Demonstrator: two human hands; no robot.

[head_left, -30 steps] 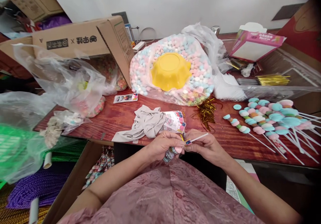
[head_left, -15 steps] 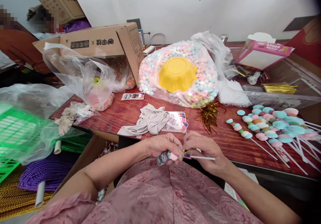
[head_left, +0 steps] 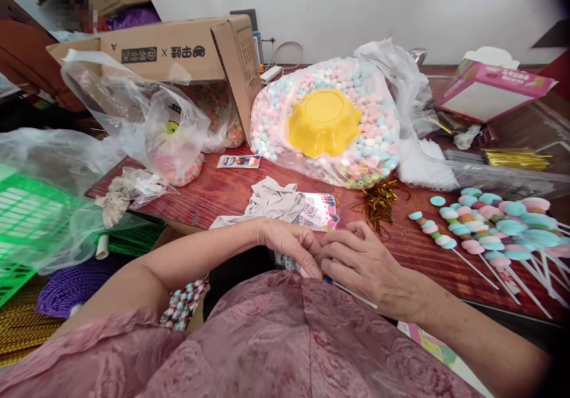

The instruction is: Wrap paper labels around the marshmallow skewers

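— What sort of place?
— Looks like a small home workshop for sweets on sticks. Red wooden table (head_left: 249, 193) crowded with a big clear bag of pastel candy (head_left: 374, 119), rows of finished candy skewers (head_left: 485, 231), gold twist ties (head_left: 378, 199).
— And round about?
— Cardboard box (head_left: 178, 50), plastic bags (head_left: 146, 125), green crate (head_left: 22, 220), plain white wall (head_left: 356, 6)

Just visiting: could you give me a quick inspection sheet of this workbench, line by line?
Surface: red-brown wooden table, crowded.
Job's things: wrapped candy skewer, white stick poking out below the hands.
Clutter: bag of pastel candies with yellow bowl on top, finished candy skewers, grey cloth, gold twist ties, cardboard box.
Grippers: left hand and right hand pinch the skewer together.
Cables: white cable by the wall.
Surroundings: green basket, another person's sleeve.
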